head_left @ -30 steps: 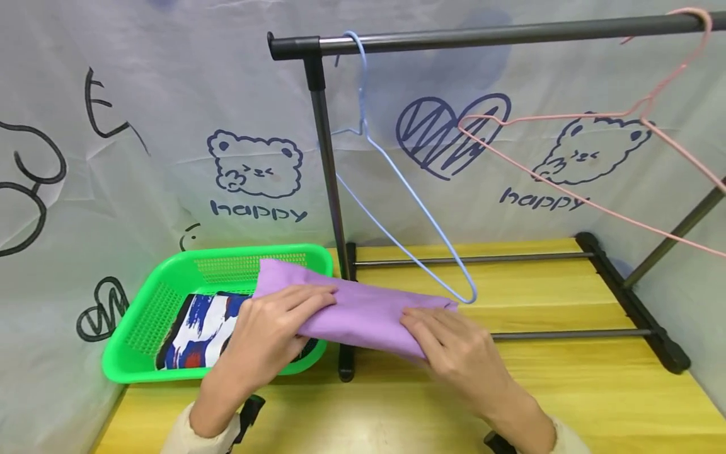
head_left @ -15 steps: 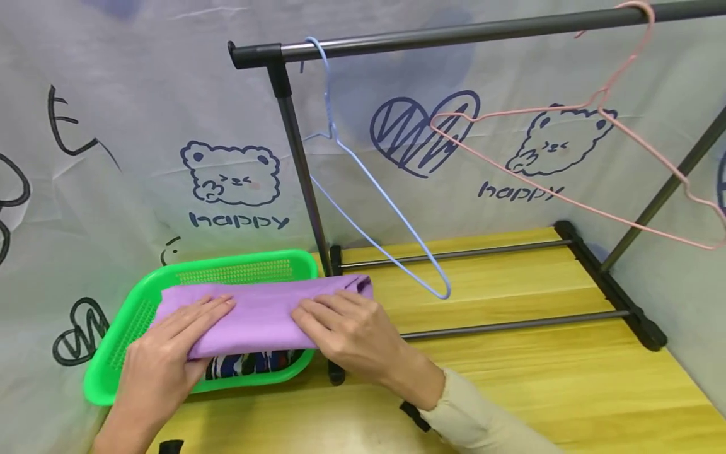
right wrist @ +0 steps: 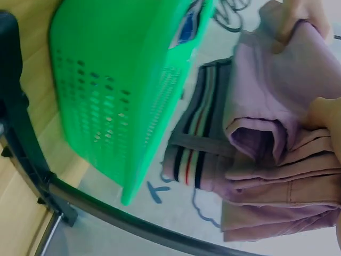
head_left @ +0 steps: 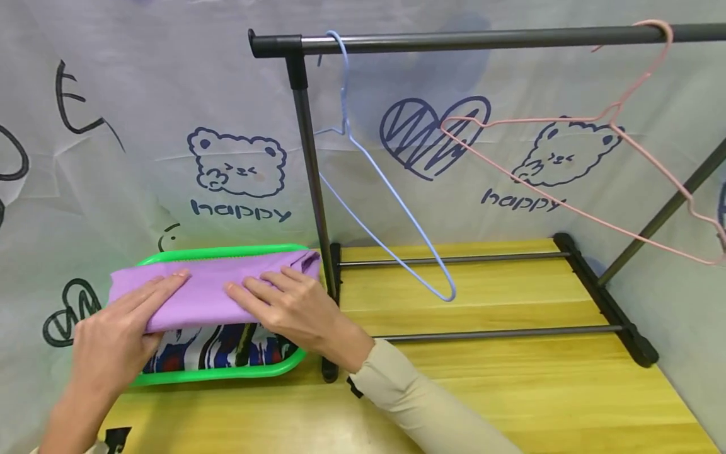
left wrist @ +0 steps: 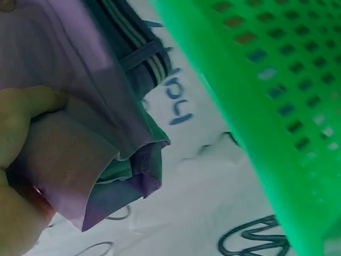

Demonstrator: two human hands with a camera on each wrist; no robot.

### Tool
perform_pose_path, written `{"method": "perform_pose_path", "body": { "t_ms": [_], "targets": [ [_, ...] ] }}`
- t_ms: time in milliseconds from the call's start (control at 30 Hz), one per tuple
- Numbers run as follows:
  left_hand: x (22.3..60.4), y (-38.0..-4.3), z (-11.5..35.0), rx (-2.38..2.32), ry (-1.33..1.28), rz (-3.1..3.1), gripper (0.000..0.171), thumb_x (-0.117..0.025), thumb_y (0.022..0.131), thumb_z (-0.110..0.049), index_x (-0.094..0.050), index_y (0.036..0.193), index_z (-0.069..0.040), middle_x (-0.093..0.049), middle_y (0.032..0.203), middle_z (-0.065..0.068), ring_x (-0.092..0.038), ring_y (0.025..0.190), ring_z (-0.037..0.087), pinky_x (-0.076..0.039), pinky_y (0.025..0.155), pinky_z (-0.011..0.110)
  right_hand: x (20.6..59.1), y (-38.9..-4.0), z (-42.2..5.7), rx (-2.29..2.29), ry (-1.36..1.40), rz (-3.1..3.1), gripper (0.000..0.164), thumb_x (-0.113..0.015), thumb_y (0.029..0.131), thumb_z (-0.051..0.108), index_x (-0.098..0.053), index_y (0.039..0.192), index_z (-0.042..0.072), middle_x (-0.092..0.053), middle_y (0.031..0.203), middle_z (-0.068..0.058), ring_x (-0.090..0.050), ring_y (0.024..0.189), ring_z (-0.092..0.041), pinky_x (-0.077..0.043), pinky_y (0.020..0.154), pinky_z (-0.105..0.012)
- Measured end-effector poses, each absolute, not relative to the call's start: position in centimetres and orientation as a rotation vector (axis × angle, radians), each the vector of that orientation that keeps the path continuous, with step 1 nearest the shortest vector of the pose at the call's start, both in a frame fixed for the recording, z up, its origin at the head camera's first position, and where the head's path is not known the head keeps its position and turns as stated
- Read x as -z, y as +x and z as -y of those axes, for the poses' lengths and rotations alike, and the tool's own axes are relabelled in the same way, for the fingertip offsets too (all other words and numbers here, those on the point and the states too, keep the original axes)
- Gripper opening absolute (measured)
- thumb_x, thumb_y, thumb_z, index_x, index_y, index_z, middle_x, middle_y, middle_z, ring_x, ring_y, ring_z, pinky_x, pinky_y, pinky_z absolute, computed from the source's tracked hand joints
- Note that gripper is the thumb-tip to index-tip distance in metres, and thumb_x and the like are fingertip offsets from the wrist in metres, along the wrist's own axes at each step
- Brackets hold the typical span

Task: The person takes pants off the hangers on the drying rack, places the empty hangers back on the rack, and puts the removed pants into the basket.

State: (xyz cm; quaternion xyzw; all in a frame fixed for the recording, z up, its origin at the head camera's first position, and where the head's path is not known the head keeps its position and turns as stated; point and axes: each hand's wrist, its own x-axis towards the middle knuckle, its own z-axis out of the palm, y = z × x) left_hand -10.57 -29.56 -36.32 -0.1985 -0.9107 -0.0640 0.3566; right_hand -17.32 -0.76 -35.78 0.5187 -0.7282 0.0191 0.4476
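Folded purple trousers (head_left: 204,291) span the green basket (head_left: 218,378), overlapping its back rim in the head view. My left hand (head_left: 116,331) grips their left end, fingers on top and thumb below. Toward the right end, my right hand (head_left: 295,309) holds them with fingers spread over the top. The right wrist view shows the inside of a waistband (right wrist: 194,133) with stripes and a loop, beside layered folds. Under the trousers, a folded cloth (head_left: 227,347) patterned in blue, white and red lies in the basket, its back part hidden.
Right of the basket stands a black clothes rack (head_left: 311,157). A blue hanger (head_left: 391,189) and a pink hanger (head_left: 544,120) hang from its bar. The yellow wooden table (head_left: 454,391) extends in front. A grey sheet with drawings hangs behind.
Both hands have carried the purple trousers left, from in front of the rack post to over the basket. The head view has shifted slightly as well.
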Motion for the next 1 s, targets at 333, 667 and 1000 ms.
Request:
{"method": "perform_pose_path", "body": {
  "t_ms": [333, 667, 1000],
  "targets": [
    [38.3, -12.5, 32.2, 0.146, -0.473, 2.411, 0.081, -0.082, 0.06, 0.01, -0.07, 0.133, -0.022, -0.073, 0.12, 0.013, -0.071, 0.081, 0.043, -0.037, 0.037, 0.04, 37.8, -19.5, 3.7, 0.021, 1.38, 1.888, 0.033, -0.052, 0.108, 0.019, -0.066, 0.138, 0.017, -0.071, 0.128, 0.001, -0.071, 0.11, -0.018, -0.056, 0.094, -0.031],
    [40.1, -11.5, 33.9, 0.255, -0.55, 2.673, 0.079, -0.086, 0.064, 0.007, -0.067, 0.136, -0.018, -0.07, 0.125, 0.019, -0.067, 0.102, 0.047, -0.053, 0.068, 0.062, 39.7, -17.6, 5.4, 0.098, 1.541, 2.155, 0.038, -0.05, 0.109, 0.023, -0.061, 0.145, 0.024, -0.07, 0.129, 0.005, -0.073, 0.098, -0.01, -0.058, 0.074, -0.018],
    [39.5, -11.2, 34.2, 0.583, -0.588, 2.978, 0.082, -0.086, 0.082, -0.035, -0.051, 0.152, -0.01, -0.043, 0.152, 0.032, -0.036, 0.138, 0.059, -0.024, 0.103, 0.082, 39.5, -16.6, 4.9, -0.081, 1.644, 2.429, 0.056, -0.061, 0.101, 0.047, -0.055, 0.15, 0.023, -0.063, 0.141, 0.0, -0.069, 0.113, -0.014, -0.056, 0.081, -0.019]
  ]
}}
